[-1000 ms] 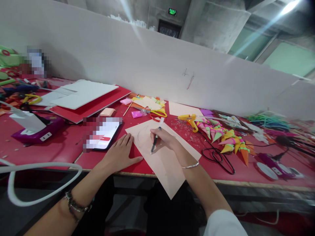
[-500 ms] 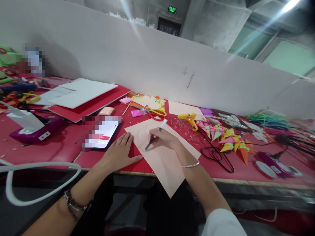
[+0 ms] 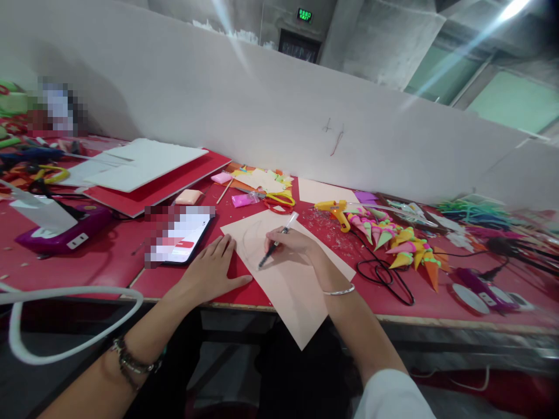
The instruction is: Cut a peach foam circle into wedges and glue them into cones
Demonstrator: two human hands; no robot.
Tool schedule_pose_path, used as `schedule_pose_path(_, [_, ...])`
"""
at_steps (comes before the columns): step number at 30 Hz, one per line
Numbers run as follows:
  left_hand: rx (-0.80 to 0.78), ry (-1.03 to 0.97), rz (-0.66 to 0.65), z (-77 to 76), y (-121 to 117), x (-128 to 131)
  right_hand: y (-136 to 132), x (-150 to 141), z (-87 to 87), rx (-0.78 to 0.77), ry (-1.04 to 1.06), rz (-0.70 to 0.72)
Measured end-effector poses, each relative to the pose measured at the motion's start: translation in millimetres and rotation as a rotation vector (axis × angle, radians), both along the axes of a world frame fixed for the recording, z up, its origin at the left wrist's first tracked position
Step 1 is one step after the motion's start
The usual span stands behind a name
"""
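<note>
A beige sheet of paper lies slanted on the red table, its near corner hanging over the front edge. My right hand is closed around a black pen, with the tip down on the sheet beside a faint curved line. Flat on the table lies my left hand, fingers spread, its fingertips at the sheet's left edge. A phone rests just left of that hand.
Behind the sheet are yellow-handled scissors, paper scraps and a yellow glue gun. Coloured paper cones and a black cable lie to the right. White and red boards and a purple device sit at left. A white partition backs the table.
The pen tip has moved left along the sheet and the pen now leans more steeply to the side. My left hand has stayed put.
</note>
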State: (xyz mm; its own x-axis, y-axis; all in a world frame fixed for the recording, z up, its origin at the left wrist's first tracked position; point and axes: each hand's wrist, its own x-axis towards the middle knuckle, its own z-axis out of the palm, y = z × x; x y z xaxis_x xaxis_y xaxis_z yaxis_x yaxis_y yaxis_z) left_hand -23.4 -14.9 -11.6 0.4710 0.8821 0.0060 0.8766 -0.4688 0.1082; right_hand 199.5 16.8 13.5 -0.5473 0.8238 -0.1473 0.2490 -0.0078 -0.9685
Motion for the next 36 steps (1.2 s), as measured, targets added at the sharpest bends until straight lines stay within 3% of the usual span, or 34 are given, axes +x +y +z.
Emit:
schedule_pose_path(3, [-0.003,-0.003,0.005,-0.4,0,0,2,0,-0.5,0.038,-0.004,0.024])
schedule_pose_path(8, [0.000,-0.019,0.009,-2.1,1,0,1,5,3.9,-0.106,-0.127,0.121])
schedule_pose_path(15, [0.003,0.001,0.003,-2.2,1,0,0,3,2.6,-0.030,-0.020,0.042])
schedule_pose_path(22, [-0.005,-0.027,0.007,-3.9,1,0,-2,7,4.0,-0.112,-0.115,0.136])
schedule_pose_path(25, [-0.011,-0.028,0.006,-3.5,1,-1,-1,10,6.7,-0.034,-0.049,0.024])
schedule_pose_path(30, [0.011,-0.035,0.002,-2.7,0,-1,-12,28,30.1,0.298,0.248,-0.257])
schedule_pose_path(33, [0.026,-0.044,-0.001,-1.9,-2,-1,-35,42,37.8,0.413,0.093,-0.360])
schedule_pose_path(36, [0.031,-0.051,0.005,-1.3,-3,0,-65,49,23.1,0.479,-0.240,-0.438])
